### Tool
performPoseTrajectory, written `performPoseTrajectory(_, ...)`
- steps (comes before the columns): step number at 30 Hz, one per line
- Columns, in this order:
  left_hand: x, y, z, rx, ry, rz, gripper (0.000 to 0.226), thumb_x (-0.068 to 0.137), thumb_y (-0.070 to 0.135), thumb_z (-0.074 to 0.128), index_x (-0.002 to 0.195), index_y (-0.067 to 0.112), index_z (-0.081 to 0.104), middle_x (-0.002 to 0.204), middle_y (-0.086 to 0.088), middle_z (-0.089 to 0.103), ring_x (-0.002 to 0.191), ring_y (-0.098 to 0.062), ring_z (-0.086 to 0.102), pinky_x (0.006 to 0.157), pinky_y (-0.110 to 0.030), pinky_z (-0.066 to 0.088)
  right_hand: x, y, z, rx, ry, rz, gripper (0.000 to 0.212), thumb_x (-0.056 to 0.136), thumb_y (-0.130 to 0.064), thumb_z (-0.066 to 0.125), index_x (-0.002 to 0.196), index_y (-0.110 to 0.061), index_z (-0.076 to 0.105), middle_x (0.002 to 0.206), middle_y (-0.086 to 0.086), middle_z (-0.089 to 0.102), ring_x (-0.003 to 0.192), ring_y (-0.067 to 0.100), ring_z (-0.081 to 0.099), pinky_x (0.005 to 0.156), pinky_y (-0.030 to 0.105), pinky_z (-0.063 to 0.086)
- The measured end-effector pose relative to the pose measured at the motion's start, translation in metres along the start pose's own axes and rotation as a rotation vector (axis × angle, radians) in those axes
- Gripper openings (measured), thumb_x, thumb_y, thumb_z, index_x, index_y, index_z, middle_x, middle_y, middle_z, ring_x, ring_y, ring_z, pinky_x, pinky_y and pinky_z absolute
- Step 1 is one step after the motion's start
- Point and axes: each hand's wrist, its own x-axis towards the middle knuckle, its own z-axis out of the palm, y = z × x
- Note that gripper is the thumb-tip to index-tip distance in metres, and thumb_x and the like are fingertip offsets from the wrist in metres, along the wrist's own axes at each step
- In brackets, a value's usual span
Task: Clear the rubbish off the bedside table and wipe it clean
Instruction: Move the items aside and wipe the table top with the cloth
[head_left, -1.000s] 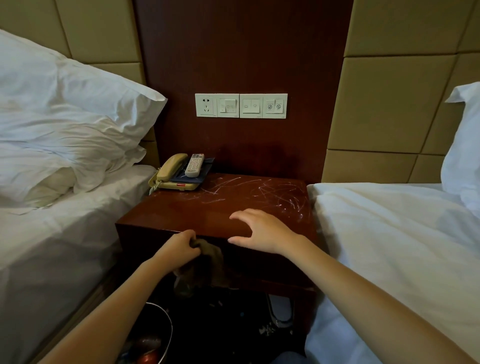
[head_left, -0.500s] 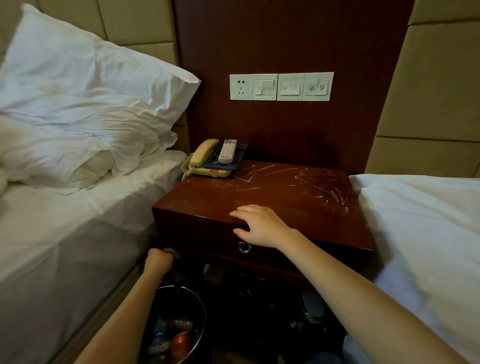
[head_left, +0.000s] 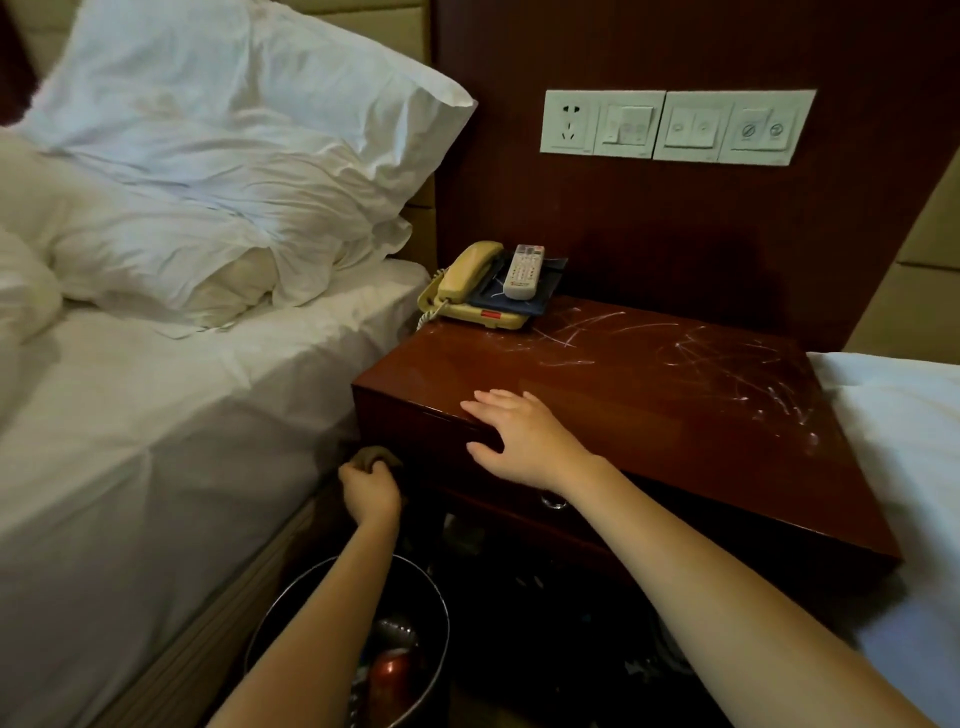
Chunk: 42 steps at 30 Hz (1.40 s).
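Bedside table of dark red-brown wood stands between two white beds, and both hands are at its near left corner. Far to the left of the left hand lies one bed, with a crumpled pillow at its head.

The left hand is low, just under the table's front left corner and close beside the mattress edge. Its fingers are curled round a bunched brownish cloth, which shows above the knuckles; whether the cloth touches the wood I cannot tell — it is too dark there. Beneath that forearm stands a round bin with a shiny rim, holding a red can and other rubbish too dim to make out.

Right of it and higher, the right hand rests on the front edge of the table top, fingers straight and slightly spread, thumb hanging over the front face. Just below its wrist shows a small ring pull.

Beyond the right hand, at the back left corner, sits a yellow telephone with a white remote lying on a dark pad. Pale scratch marks cross the top beyond and to the right of that hand. Above them is a white switch panel — and right of the right forearm, the second bed.
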Motion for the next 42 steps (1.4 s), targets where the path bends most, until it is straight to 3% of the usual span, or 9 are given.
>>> performPoseTrajectory(4,-0.012,-0.008,0.027,0.116,-0.006,0.109,0.043,0.098,0.016,0.036,0.139,0.008,0.041,0.145,-0.014,0.041,0.133,-0.031,0.039,0.112,-0.050,0.024,0.001,0.000,0.001,0.019,0.017,0.004,0.059,0.096,-0.046,0.045,0.150,-0.027,0.030,0.158,-0.004,0.023,0.147,0.014,0.014,0.119,0.042,0.005)
performPoseTrajectory(7,-0.025,-0.008,0.036,0.195,0.010,0.085,0.047,0.098,0.014,0.032,0.145,0.009,0.035,0.155,-0.007,0.026,0.142,-0.027,0.023,0.114,-0.058,0.007,0.001,0.000,0.001,0.028,0.018,0.008,0.060,0.095,-0.047,0.045,0.149,-0.027,0.030,0.158,-0.004,0.023,0.147,0.014,0.014,0.120,0.041,0.005)
performPoseTrajectory(10,-0.054,-0.014,0.038,0.234,-0.037,0.129,0.048,0.098,0.014,0.034,0.146,0.010,0.032,0.155,-0.008,0.026,0.143,-0.024,0.021,0.116,-0.055,0.011,0.001,-0.001,0.001,0.039,0.022,0.020,0.060,0.095,-0.050,0.045,0.149,-0.028,0.032,0.158,-0.005,0.024,0.147,0.013,0.015,0.120,0.041,0.006)
performPoseTrajectory(16,-0.134,-0.035,0.057,0.244,-0.225,0.137,0.058,0.100,0.024,0.038,0.151,0.016,0.012,0.160,-0.002,0.008,0.147,-0.015,0.004,0.117,-0.045,0.005,0.000,-0.008,-0.002,0.117,0.046,0.067,0.060,0.094,-0.058,0.042,0.145,-0.027,0.040,0.155,-0.005,0.031,0.145,0.012,0.020,0.121,0.042,0.010)
performPoseTrajectory(21,-0.157,-0.040,0.066,0.208,-0.351,0.088,0.063,0.099,0.030,0.040,0.152,0.020,0.008,0.160,0.003,-0.002,0.146,-0.013,-0.006,0.116,-0.049,-0.002,-0.002,-0.009,0.000,0.112,0.062,0.074,0.061,0.094,-0.060,0.040,0.145,-0.027,0.040,0.155,-0.005,0.031,0.145,0.012,0.020,0.120,0.040,0.009)
performPoseTrajectory(26,-0.107,-0.023,0.047,0.236,-0.282,0.091,0.056,0.101,0.024,0.034,0.152,0.014,0.010,0.160,-0.002,0.001,0.147,-0.018,0.001,0.117,-0.049,0.004,-0.001,-0.009,0.000,0.145,0.069,0.080,0.058,0.094,-0.058,0.040,0.143,-0.027,0.044,0.154,-0.004,0.033,0.144,0.012,0.023,0.120,0.040,0.011)
performPoseTrajectory(33,0.004,0.004,0.014,0.333,-0.122,0.072,0.050,0.096,0.022,0.035,0.141,0.001,0.034,0.148,-0.017,0.029,0.134,-0.035,0.031,0.110,-0.053,0.025,0.002,-0.004,-0.001,0.214,0.080,0.074,0.043,0.098,-0.036,0.043,0.140,-0.025,0.048,0.152,-0.005,0.037,0.143,0.011,0.026,0.120,0.039,0.013)
performPoseTrajectory(38,-0.028,-0.011,0.029,0.275,-0.076,0.118,0.042,0.096,0.015,0.038,0.137,0.002,0.042,0.150,-0.016,0.031,0.135,-0.033,0.035,0.112,-0.049,0.027,0.002,-0.004,-0.002,0.218,0.087,0.067,0.044,0.097,-0.037,0.044,0.139,-0.024,0.049,0.151,-0.004,0.038,0.142,0.012,0.027,0.119,0.040,0.014)
performPoseTrajectory(42,-0.107,-0.045,0.048,0.100,-0.162,0.178,0.047,0.098,0.014,0.043,0.144,0.011,0.035,0.157,-0.003,0.021,0.144,-0.020,0.020,0.119,-0.042,0.017,0.000,-0.006,-0.003,0.224,0.072,0.077,0.045,0.097,-0.038,0.045,0.139,-0.023,0.049,0.152,-0.003,0.038,0.143,0.013,0.027,0.119,0.039,0.013)
